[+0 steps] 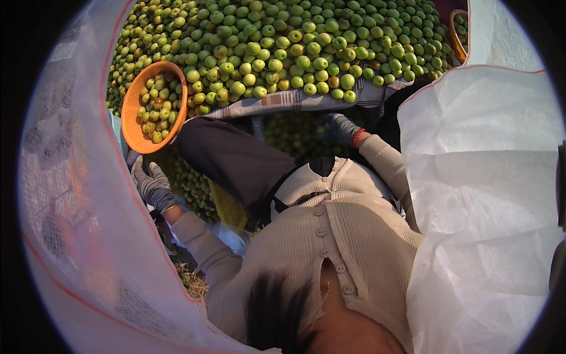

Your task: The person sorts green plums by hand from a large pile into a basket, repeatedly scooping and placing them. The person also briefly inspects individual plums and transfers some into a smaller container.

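Note:
My left hand (154,183), in a grey knitted glove, is just below an orange plastic basket (128,119). Its fingers are spread and nothing shows in them; whether a fingertip touches the basket's rim is unclear. Green fruit (159,101) resembling Indian jujubes, some browned, lie in this tilted basket. My right hand (342,128), gloved too and with a red band at the wrist, reaches into shadow under the edge of the sorting surface. Blur hides its fingers and anything they may hold. More green fruit (292,132) lie dimly in the shade around it.
A large heap of green fruit (274,53) covers the surface ahead, edged by a checked cloth (283,101). A yellow crate (227,205) with fruit stands beside my leg (230,155). Another orange basket (457,35) is at far right. White sheer fabric (477,199) hangs on both sides.

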A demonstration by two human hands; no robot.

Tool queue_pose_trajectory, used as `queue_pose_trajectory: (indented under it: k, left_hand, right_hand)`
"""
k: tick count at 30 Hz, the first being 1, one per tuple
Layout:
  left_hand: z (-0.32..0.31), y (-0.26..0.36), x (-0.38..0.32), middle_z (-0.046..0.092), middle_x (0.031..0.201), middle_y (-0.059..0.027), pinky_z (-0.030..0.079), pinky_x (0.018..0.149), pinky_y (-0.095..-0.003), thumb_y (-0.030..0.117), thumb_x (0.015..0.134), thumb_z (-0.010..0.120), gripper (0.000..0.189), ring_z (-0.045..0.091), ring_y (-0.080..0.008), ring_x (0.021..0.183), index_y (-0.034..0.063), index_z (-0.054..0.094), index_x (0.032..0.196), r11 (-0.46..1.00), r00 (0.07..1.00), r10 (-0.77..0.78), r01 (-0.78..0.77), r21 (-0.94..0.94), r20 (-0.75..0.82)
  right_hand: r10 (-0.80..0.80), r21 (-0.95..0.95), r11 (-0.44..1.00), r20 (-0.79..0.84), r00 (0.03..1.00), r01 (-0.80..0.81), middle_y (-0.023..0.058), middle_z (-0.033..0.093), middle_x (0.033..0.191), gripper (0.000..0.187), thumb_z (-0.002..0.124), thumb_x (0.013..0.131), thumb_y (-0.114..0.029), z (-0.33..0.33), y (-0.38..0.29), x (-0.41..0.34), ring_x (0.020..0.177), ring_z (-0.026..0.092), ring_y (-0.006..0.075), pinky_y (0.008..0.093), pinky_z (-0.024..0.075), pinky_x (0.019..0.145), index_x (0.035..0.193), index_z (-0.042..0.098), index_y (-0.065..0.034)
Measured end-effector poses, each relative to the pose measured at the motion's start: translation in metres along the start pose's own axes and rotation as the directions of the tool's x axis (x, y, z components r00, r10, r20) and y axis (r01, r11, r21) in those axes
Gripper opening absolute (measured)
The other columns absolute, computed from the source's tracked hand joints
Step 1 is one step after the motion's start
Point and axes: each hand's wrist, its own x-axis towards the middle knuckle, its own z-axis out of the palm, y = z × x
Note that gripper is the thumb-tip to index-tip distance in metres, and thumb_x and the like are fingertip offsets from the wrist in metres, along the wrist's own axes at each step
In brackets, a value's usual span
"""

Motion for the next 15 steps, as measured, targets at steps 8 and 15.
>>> queue_pose_trajectory:
  k: [8,15]
  left_hand:
    - [0.081,0.306,-0.038,0.06,0.126,-0.0037,0.024,0.113,-0.057,0.021,0.083,0.064,0.039,0.054,-0.0244,0.121,0.0213,0.065,0.122,0.525,0.66,0.747,-0.664,-0.533,-0.085]
    - [0.128,0.401,0.003,0.037,0.153,0.0032,0.011,0.109,-0.0751,0.057,0.08,0.066,0.055,0.021,-0.0227,0.147,0.0387,0.058,0.132,0.492,0.369,0.859,-0.787,-0.373,0.354]
  right_hand:
    - [-0.3,-0.055,0.954,-0.227,0.927,0.295,0.0169,0.07,0.103,0.051,0.073,0.076,-0.02,-0.003,-0.045,-0.009,0.1,0.066,0.0349,0.0407,0.0515,0.088,0.124,0.062,-0.0081]
    - [-0.079,0.06,0.975,-0.806,0.586,0.214,0.0135,0.059,0.129,0.039,0.06,0.082,-0.005,-0.074,-0.018,-0.041,0.114,0.059,0.0329,0.0396,0.048,0.097,0.12,0.063,-0.0082]
